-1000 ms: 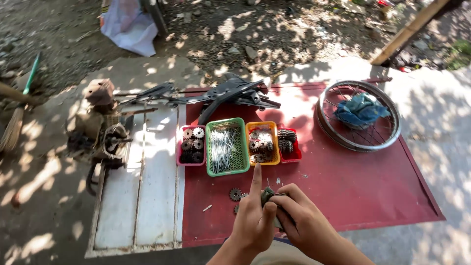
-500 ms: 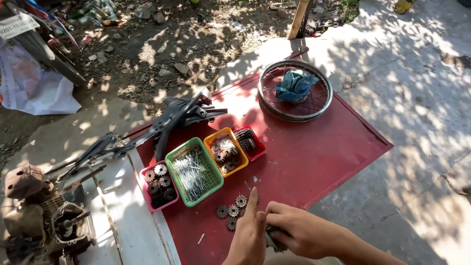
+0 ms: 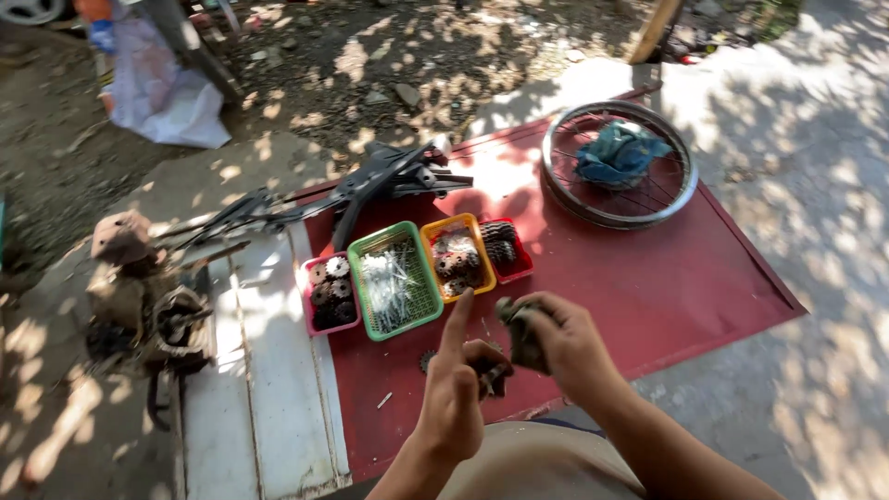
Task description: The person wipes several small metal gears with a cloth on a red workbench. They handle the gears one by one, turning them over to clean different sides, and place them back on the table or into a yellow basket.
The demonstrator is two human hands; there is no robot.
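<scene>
Nearest, left hand (image 3: 460, 396) curled about a small dark metal part (image 3: 492, 376), index finger raised; beside it, right hand (image 3: 562, 344) clamped on a grimy rag (image 3: 524, 334), what is inside hidden. Just under them, loose toothed sprockets (image 3: 428, 359) half covered by the fingers, on a red metal sheet (image 3: 676, 287) with bare room to the right edge. Beyond, four small plastic baskets in a row: pink (image 3: 326, 294), green (image 3: 396, 280) with thin metal pins, orange (image 3: 455, 256), red (image 3: 507, 248). Farthest, spoked wheel rim (image 3: 574, 199) ringing a crumpled blue cloth (image 3: 616, 155)
</scene>
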